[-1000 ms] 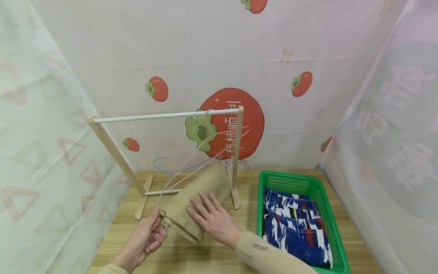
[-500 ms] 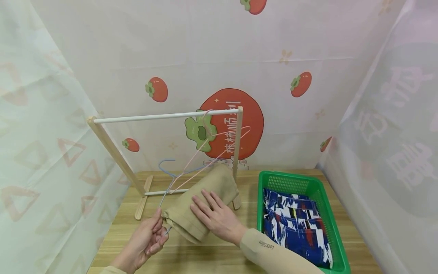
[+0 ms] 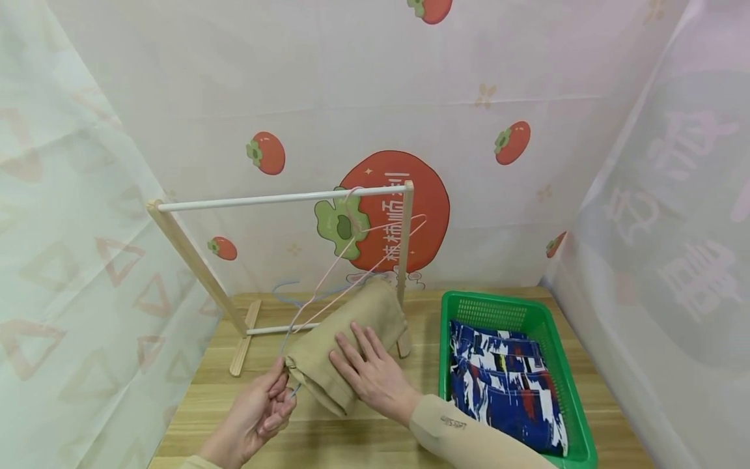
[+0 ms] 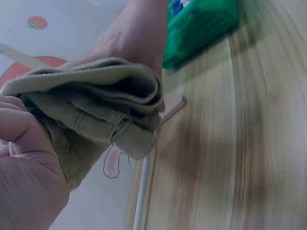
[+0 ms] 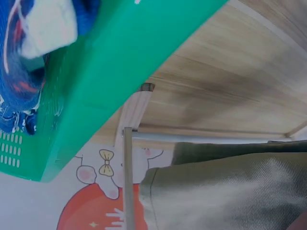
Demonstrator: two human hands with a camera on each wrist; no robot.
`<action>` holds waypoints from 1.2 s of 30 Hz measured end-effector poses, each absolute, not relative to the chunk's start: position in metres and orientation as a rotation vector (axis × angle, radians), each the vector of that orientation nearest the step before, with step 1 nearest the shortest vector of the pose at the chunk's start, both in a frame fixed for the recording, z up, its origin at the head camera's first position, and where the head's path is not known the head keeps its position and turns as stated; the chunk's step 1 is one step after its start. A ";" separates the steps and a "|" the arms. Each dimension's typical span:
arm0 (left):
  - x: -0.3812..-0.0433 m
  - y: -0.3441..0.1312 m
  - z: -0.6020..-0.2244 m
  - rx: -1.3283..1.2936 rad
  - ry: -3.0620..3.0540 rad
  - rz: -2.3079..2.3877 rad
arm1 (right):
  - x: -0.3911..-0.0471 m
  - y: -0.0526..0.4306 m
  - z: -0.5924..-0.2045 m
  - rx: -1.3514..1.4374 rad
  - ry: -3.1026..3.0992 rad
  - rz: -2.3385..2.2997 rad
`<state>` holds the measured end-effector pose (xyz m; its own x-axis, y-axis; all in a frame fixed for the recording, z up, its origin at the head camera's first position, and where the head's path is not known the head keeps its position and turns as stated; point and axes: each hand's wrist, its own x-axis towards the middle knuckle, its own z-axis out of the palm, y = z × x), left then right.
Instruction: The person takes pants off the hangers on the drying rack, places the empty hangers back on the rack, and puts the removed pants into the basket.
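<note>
Folded khaki pants (image 3: 351,326) hang over a thin blue clothes hanger (image 3: 286,296) in front of the drying rack. At the near left end of the pants, my left hand (image 3: 258,410) pinches the hanger wire with curled fingers. My right hand (image 3: 372,374) lies on top of the pants, fingers straight and slightly spread. Layers of the pants' folded end (image 4: 115,96) face the left wrist camera, right beside the left hand. In the right wrist view the far end of the pants (image 5: 220,187) shows below the table top.
A pink hanger (image 3: 328,273) hangs from the white rail (image 3: 281,200) of the wooden rack, overlapping the blue hanger in the head view. The green basket (image 3: 559,345) at the right holds folded blue, white and red patterned clothes (image 3: 510,391). Printed cloth walls surround the wooden table (image 3: 328,449).
Both hands, the pants and the blue hanger have shifted slightly to the right. The hanger's hook has tipped a little lower. The right hand still rests on the pants.
</note>
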<state>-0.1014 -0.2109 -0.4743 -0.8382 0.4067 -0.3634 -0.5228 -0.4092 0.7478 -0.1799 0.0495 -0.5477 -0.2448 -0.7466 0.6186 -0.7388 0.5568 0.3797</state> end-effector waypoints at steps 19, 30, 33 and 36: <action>-0.096 -0.203 -0.475 -0.264 1.300 2.195 | -0.197 0.054 -0.523 1.243 -1.727 0.002; -0.103 -0.212 -0.478 -0.237 1.453 2.126 | -0.204 0.076 -0.503 1.402 -1.853 0.130; -0.104 -0.214 -0.479 -0.202 1.537 2.081 | -0.205 0.081 -0.497 1.456 -1.912 0.197; -0.105 -0.216 -0.480 -0.188 1.653 2.021 | -0.204 0.083 -0.492 1.458 -1.953 0.228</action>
